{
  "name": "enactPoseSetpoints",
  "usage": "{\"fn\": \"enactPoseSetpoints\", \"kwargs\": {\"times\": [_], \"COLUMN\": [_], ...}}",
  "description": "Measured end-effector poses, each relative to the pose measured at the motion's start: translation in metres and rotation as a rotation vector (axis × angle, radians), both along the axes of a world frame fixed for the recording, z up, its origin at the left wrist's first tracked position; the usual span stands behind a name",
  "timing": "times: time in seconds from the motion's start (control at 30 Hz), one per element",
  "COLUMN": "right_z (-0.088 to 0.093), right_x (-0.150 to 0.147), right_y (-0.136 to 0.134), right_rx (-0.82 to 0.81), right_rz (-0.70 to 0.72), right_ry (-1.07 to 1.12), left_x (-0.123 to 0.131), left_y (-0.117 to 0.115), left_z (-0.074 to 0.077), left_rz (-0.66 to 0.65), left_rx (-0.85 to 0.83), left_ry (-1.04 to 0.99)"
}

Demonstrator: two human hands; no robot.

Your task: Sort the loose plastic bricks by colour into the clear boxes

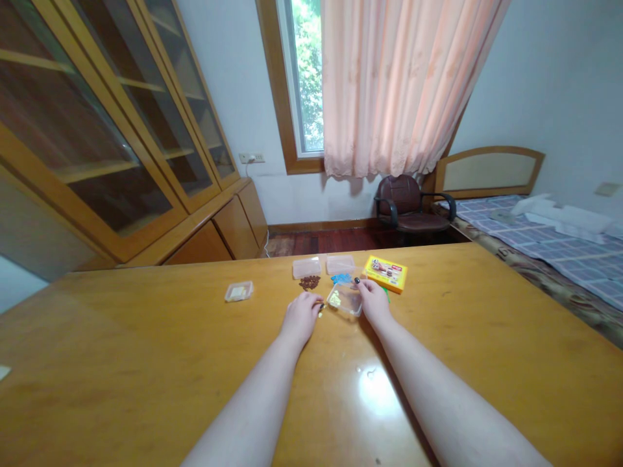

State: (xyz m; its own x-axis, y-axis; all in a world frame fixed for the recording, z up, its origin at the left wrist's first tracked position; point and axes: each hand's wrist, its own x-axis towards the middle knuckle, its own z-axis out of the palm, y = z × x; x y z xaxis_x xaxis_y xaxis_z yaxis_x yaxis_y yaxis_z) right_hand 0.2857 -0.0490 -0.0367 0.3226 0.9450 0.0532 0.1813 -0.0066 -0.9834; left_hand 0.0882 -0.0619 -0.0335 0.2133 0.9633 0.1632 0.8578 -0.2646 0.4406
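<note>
My right hand [374, 303] grips the right edge of a clear plastic box [349, 311], which is open at the top and tilted. Small pale yellow pieces [335, 298] sit at the left side inside it. Just left of the box, my left hand [300, 318] has its fingers pinched together low over the table, around small yellow pieces [320, 314] too tiny to name exactly. Beyond the hands lie a pile of small brown pieces [309, 283] and a group of blue pieces [341, 278]. Something green [386, 295] shows partly behind my right hand.
Two clear containers [306, 268] [340, 264] stand near the table's far edge. A yellow printed carton [386, 274] lies beyond my right hand. Farther left on the wooden table [146, 363] is a small clear box [239, 291] with pale contents. A chair [411, 204] stands behind the table.
</note>
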Motion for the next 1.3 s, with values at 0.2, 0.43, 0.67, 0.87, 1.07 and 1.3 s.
{"fn": "enactPoseSetpoints", "kwargs": {"times": [0.2,0.43,0.67,0.87,1.07,1.3], "right_z": [-0.007,-0.009,-0.005,-0.003,-0.003,0.000], "right_x": [-0.002,-0.002,-0.001,-0.008,-0.005,-0.003], "right_y": [0.000,0.001,0.000,-0.004,-0.003,-0.002], "right_rx": [0.017,0.017,0.010,0.032,0.021,0.007], "right_rz": [0.020,0.035,-0.008,0.101,0.075,0.041], "right_ry": [-0.001,-0.004,-0.026,-0.079,-0.024,0.008], "left_x": [0.003,0.001,0.000,0.001,0.000,-0.001], "left_y": [0.005,0.006,0.007,0.001,-0.006,-0.013], "left_z": [-0.003,-0.007,-0.007,0.000,0.010,0.011], "left_rz": [0.001,-0.011,0.085,0.030,0.047,0.015], "left_rx": [-0.055,-0.038,-0.043,0.187,0.021,-0.117], "left_ry": [0.025,0.012,-0.008,-0.240,-0.045,0.168]}}
